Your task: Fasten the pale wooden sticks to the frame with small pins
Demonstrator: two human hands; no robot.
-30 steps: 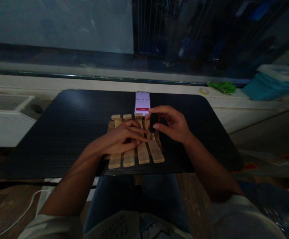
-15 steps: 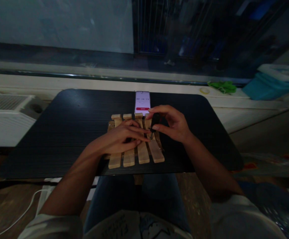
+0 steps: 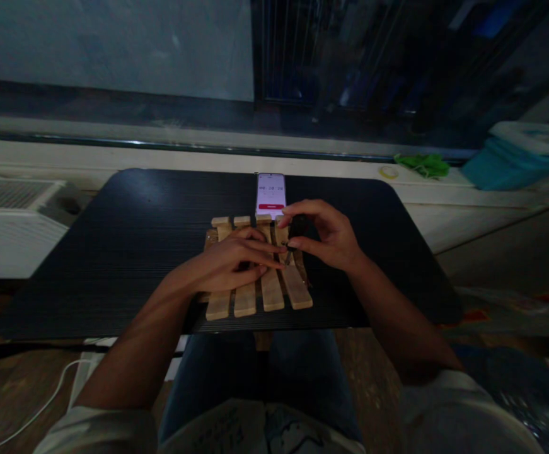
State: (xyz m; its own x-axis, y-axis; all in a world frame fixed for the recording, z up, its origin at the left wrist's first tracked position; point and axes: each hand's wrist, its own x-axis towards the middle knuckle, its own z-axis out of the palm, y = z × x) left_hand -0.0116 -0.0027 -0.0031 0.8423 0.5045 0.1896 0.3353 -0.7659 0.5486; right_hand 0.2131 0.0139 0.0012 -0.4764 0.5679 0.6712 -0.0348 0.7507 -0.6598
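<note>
Several pale wooden slats (image 3: pixel 274 292) lie side by side across crosspieces, as one small slatted piece near the table's front edge. My left hand (image 3: pixel 236 258) rests over the middle slats with its fingers stretched out to the right. Its fingertips reach the rightmost slat, beside the metal shaft (image 3: pixel 288 255) of a screwdriver. My right hand (image 3: pixel 328 234) grips the screwdriver's black handle (image 3: pixel 299 226) between thumb and fingers, with the tip down at that slat. Dim light and the fingers hide whether a screw is under the tip.
The dark table (image 3: pixel 161 239) carries a lit phone (image 3: pixel 271 192) showing a running timer, just behind the slats. On the windowsill at right are a roll of tape (image 3: pixel 388 172), a green cloth (image 3: pixel 423 165) and a teal container (image 3: pixel 505 161). A radiator (image 3: pixel 14 227) stands left.
The screwdriver's handle has turned and leaned slightly in my right hand, whose fingers shifted a little. My left hand and the slats stay put. The phone's timer has advanced.
</note>
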